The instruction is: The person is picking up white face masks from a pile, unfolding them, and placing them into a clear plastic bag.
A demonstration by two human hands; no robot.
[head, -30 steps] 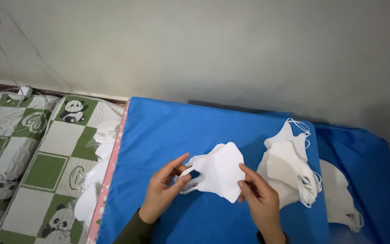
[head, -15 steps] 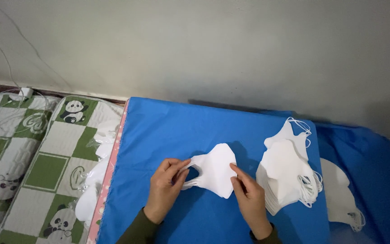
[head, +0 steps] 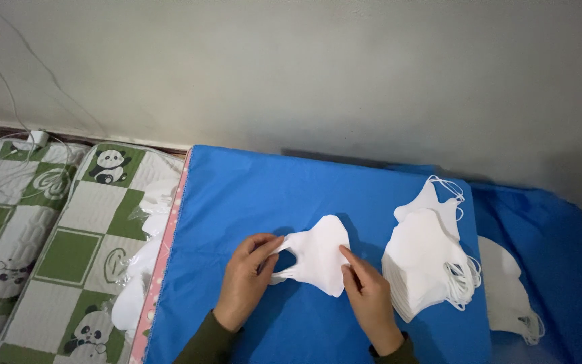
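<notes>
A folded white face mask (head: 319, 255) is lying near the middle of the blue board (head: 237, 189); the left hand (head: 247, 280) is pinching the mask's ear loop at its left edge, fingers bent; the right hand (head: 370, 296) is pressing its thumb and fingertips onto the mask's right edge; a stack of white masks (head: 422, 263) is sitting toward the board's right side, apart from the hands; a panda-patterned green and white mat (head: 48, 229) is lying just left of the board.
</notes>
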